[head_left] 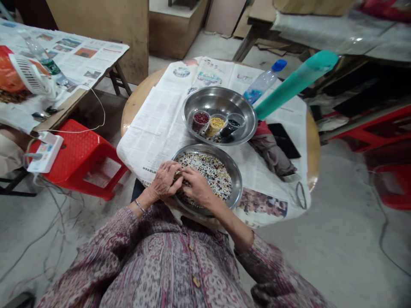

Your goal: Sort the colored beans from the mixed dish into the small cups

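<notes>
A steel bowl (238,188) near the front of the round table holds a spread of mixed white, yellow, dark red and black grains (213,171). Over its left side my left hand (165,180) has its fingers curled and closed. My right hand (196,186) meets it there, fingertips pinched against the left fingers. Whatever lies between the fingertips is too small and hidden to name. Behind stands a larger steel basin (221,100) with three clear cups: one of dark red beans (201,118), one of yellow grains (217,123), one of black beans (233,124).
Newspaper (154,124) covers the round table. Right of the basin are a plastic bottle (261,83), a long green tube (295,85), a grey cloth (272,152) and a dark phone (284,140). A red stool (83,154) with a power strip (45,152) stands left.
</notes>
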`<state>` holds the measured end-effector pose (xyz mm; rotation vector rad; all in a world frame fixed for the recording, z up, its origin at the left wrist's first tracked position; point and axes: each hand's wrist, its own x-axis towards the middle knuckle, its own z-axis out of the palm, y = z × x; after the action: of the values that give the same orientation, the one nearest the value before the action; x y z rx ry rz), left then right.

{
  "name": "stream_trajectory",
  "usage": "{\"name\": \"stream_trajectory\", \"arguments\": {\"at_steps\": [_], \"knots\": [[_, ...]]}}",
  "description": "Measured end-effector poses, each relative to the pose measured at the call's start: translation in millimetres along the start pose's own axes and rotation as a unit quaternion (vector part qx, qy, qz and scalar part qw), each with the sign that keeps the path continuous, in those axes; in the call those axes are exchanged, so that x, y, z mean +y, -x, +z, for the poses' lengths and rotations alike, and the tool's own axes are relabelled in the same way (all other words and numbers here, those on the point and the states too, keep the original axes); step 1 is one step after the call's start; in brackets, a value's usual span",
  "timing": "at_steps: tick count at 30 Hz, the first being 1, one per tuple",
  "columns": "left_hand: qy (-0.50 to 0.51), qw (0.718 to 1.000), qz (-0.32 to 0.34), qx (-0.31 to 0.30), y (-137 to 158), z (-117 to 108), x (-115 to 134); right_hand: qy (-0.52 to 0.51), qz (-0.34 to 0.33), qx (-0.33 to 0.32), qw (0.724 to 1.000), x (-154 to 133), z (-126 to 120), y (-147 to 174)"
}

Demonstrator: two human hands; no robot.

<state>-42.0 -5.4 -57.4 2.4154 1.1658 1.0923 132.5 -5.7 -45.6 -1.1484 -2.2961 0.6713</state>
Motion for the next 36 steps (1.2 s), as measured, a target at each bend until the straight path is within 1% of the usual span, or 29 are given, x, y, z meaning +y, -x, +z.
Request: {"name": "stream_trajectory", "arguments": {"at_steps": [3,6,8,10,12,14,16,18,20,22,24,26,27,29,32,34,36], "knots": [[0.008,1.000,-0.008,0.003,1.3,1.3,-1.5,0.115,-0.069,-0.022,0.991,-4.2,-1.5,-4.5],[0.013,1.000,-0.009,-0.004,0.8,0.5,-1.6,0.191,-0.104,-0.041,0.975,1.7,-6.9,-13.3],[0.013,1.000,-0.006,-0.001,0.1,-0.4,-1.2,0.223,-0.110,-0.061,0.967,8.0,-11.6,-20.2],[0.015,1.000,-0.003,0.003,-0.3,-1.2,-0.3,0.246,-0.089,-0.081,0.962,14.4,-17.2,-24.2],[0.017,1.000,0.000,0.005,-0.6,-2.0,0.6,0.248,-0.047,-0.094,0.963,21.1,-24.3,-21.9],[0.015,1.000,0.001,0.004,-0.7,-2.5,1.3,0.221,-0.005,-0.098,0.970,27.3,-33.0,-11.6],[0.014,1.000,0.000,-0.002,-0.7,-2.7,1.4,0.176,0.022,-0.096,0.979,30.9,-41.9,5.7],[0.015,1.000,0.000,-0.007,-0.7,-2.5,1.1,0.130,0.031,-0.086,0.987,29.0,-48.2,25.6],[0.017,1.000,0.005,-0.009,-0.8,-2.2,0.5,0.085,0.011,-0.069,0.994,21.0,-49.5,42.4],[0.018,1.000,0.011,-0.008,-1.0,-2.1,0.2,0.079,-0.041,-0.079,0.993,10.2,-45.3,51.4],[0.017,1.000,0.014,-0.006,-1.3,-2.3,0.3,0.112,-0.088,-0.109,0.984,2.4,-38.2,50.9],[0.014,1.000,0.014,-0.006,-1.6,-2.9,0.8,0.154,-0.094,-0.125,0.976,2.5,-32.3,43.2],[0.013,1.000,0.013,-0.006,-1.8,-3.1,0.9,0.171,-0.082,-0.119,0.975,5.8,-31.1,38.0],[0.013,1.000,0.017,-0.002,-2.0,-3.3,0.9,0.192,-0.040,-0.087,0.977,17.5,-33.0,27.5],[0.015,0.999,0.028,0.008,-2.3,-2.8,0.1,0.212,0.045,-0.007,0.976,37.9,-43.3,16.2],[0.014,0.999,0.033,0.010,-2.4,-2.3,-0.3,0.236,0.102,0.042,0.965,47.1,-49.3,12.4],[0.010,0.999,0.034,0.010,-2.6,-2.3,-0.2,0.255,0.144,0.059,0.954,50.2,-50.9,10.7]]}}
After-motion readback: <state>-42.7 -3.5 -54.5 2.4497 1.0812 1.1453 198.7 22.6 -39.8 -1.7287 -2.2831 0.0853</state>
